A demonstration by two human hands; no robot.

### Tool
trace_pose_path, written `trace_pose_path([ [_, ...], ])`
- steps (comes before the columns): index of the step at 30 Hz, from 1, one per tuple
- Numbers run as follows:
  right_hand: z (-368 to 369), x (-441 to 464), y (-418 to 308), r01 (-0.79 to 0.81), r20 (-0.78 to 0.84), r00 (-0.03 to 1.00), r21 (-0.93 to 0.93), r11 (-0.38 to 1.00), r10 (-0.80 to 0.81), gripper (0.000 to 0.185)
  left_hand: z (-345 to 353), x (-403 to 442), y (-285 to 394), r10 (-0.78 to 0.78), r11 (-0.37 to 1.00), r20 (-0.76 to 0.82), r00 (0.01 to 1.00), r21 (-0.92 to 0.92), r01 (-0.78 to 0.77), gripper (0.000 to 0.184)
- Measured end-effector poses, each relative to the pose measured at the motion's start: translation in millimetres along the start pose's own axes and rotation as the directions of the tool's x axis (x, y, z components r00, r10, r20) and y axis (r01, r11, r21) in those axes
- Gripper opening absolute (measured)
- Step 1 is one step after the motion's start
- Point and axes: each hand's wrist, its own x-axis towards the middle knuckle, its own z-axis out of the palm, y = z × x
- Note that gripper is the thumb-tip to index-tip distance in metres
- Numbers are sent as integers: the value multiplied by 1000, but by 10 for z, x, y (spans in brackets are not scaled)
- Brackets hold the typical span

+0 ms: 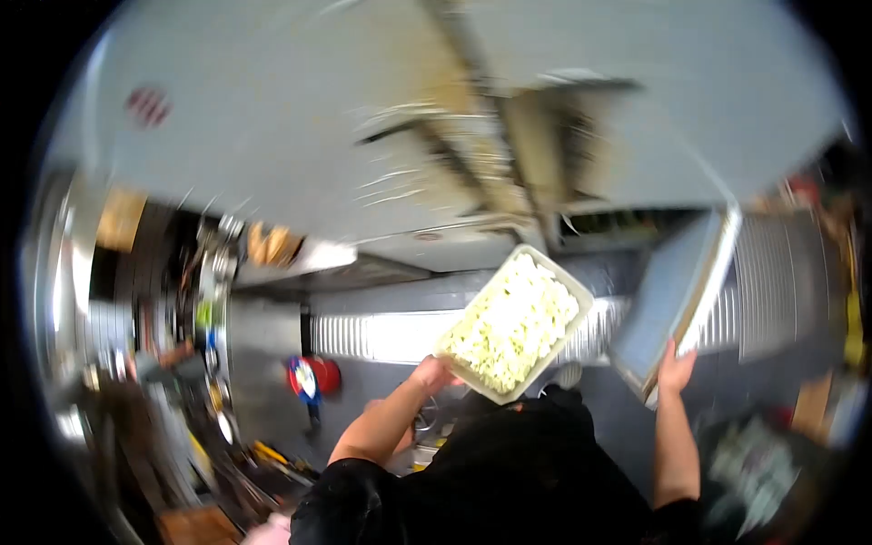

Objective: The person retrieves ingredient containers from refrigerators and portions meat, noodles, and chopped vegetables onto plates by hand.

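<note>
A pale rectangular tub (572, 283) full of chopped pale-green vegetable (516, 322), which looks like cabbage, is tilted in front of my body. My left hand (436, 373) is closed on the tub's near left corner. Out to the right, my right hand (675, 368) has its fingers on the edge of an open lower fridge door (674, 295). The fingers look curled round that edge, partly hidden behind it. Behind the door, the fridge compartment (613, 222) shows as a dark opening.
Large steel fridge doors (263, 109) with worn handles fill the top. A metal floor grating (341, 336) crosses the dark floor. To the left stand a red bucket (325, 374) and a steel counter (263, 354). Bags (754, 468) lie at lower right. Much is blurred.
</note>
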Motion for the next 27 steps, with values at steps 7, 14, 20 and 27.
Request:
trace_pose_path([
  [7,705,281,-367,-307,489,870,642,702,-66,72,-537,-338,-619,164,891,-91,982,-413,-187,40],
  [14,2081,-1007,-914,-589,758,616,263,764,214,80,-2424,-1249,-790,33,719,-448,893,-610,-333,42],
  [20,2825,-2073,-1989,-163,921,361,-95,982,149,63,-3222,-1354,-408,142,596,-505,852,-643,-481,42],
  [27,3355,-3630,-4057,-10,979,137,152,988,-149,65,-3981,-762,564,177,554,-465,868,-682,-478,38],
])
